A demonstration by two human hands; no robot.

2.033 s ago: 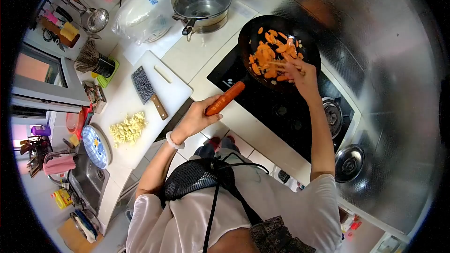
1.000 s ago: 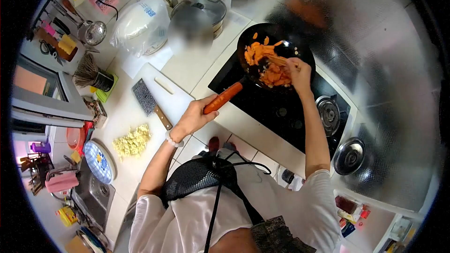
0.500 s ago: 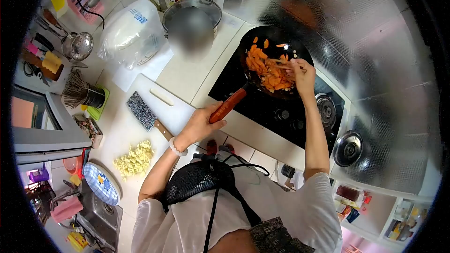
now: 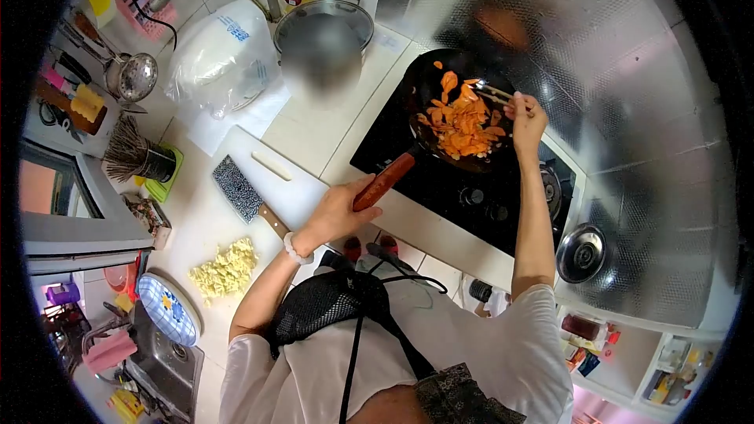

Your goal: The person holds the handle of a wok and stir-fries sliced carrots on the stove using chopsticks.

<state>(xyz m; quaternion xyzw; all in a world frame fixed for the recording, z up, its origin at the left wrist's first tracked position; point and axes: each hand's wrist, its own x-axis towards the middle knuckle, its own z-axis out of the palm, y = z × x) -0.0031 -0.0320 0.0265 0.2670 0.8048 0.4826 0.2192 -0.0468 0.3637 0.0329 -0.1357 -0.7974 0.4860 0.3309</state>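
Note:
My left hand (image 4: 343, 210) is closed around the reddish wooden handle (image 4: 383, 181) of a black wok (image 4: 422, 77) on the stove. Sliced carrots (image 4: 462, 124) lie heaped in the wok, with a few pieces up its far side. My right hand (image 4: 527, 112) grips a pair of wooden chopsticks (image 4: 495, 94), whose tips reach into the wok just above the carrots. Near my left wrist, a cleaver (image 4: 240, 188) with a wooden handle rests on a white cutting board (image 4: 294, 182). Beside the board is a pile of pale yellow chopped vegetable (image 4: 224, 268).
The black cooktop (image 4: 440, 196) has a second burner under my right forearm. A metal lid (image 4: 581, 253) lies right of it. A lidded pot (image 4: 365, 20) and a plastic bag (image 4: 220, 59) stand at the back. A blue checked plate (image 4: 169, 310) sits beside the sink (image 4: 157, 365).
My right hand has moved slightly right, lifting the chopsticks toward the wok's far right side. The carrots have shifted and bunched differently. My left hand stays on the handle.

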